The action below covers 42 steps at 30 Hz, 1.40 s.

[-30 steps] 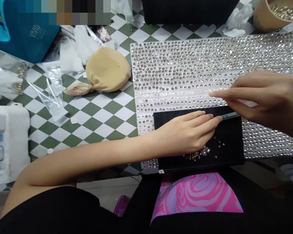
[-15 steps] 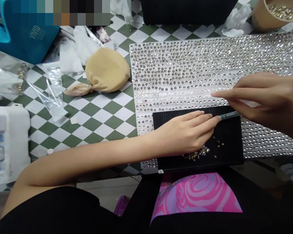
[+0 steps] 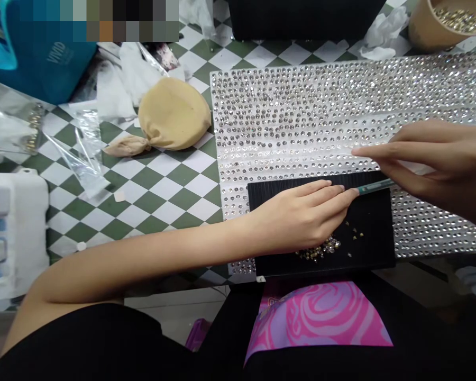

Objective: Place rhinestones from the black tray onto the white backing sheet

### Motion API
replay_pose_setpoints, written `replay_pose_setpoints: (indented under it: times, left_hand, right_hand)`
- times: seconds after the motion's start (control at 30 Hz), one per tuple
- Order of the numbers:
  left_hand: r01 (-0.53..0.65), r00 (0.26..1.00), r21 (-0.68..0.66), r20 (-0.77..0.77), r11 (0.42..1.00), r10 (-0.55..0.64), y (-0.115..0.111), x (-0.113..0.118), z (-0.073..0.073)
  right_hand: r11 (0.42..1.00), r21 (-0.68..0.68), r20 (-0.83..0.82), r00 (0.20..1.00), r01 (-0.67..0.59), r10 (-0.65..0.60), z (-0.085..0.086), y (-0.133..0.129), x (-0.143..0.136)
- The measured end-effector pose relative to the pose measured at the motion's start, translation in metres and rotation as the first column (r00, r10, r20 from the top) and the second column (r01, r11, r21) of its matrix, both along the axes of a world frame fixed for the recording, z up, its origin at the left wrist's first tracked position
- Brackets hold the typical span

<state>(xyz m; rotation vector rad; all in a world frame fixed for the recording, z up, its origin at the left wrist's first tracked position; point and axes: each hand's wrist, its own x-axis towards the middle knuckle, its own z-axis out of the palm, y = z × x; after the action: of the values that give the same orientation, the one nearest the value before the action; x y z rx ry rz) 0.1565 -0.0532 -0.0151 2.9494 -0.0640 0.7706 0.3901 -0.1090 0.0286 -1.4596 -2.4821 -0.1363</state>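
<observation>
My left hand (image 3: 315, 211) reaches over a black tray (image 3: 368, 233), its fingers together around the end of a thin green stick (image 3: 375, 186). Under and beside that palm, gold and silver rhinestones (image 3: 319, 250) lie heaped on the tray, with a few loose ones to the right. My right hand (image 3: 428, 159) is above the white sheet (image 3: 238, 211) covered in rows of rhinestones. Its fingers are pinched on a thin clear tool (image 3: 346, 154), whose tip is over one of the rows. The green stick's far end passes beneath my right hand.
A tan tied pouch (image 3: 174, 114) lies left of the sheet, near plastic bags (image 3: 89, 164) and a blue bag (image 3: 43, 63). A white device (image 3: 14, 233) stands at far left. At the top are a black box (image 3: 305, 18) and a bowl (image 3: 424, 32) of rhinestones.
My right hand has moved slightly to the right with the thin tool, uncovering a little more of the green stick. My left hand stays in place.
</observation>
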Motion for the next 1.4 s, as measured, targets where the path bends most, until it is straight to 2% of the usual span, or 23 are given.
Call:
replay_pose_setpoints:
  times: [0.47,0.83,1.07,1.4]
  left_hand:
    - [0.004,1.000,-0.002,0.000,1.000,-0.004,0.000,0.000,0.000]
    - [0.005,1.000,0.006,-0.009,1.000,-0.005,0.000,-0.002,0.002]
    - [0.010,1.000,0.000,-0.008,1.000,-0.010,0.000,-0.001,0.000]
    - [0.009,1.000,0.007,-0.021,1.000,-0.009,0.000,-0.002,0.000]
  right_hand:
    - [1.000,-0.015,-0.011,1.000,0.009,-0.009,-0.002,-0.003,0.003]
    - [0.999,-0.028,-0.185,0.982,0.037,-0.042,-0.011,-0.004,0.005]
    - [0.998,-0.037,-0.182,0.981,0.059,-0.065,-0.012,-0.008,0.010]
    - [1.000,-0.020,-0.151,0.988,0.012,-0.015,-0.011,-0.007,0.011]
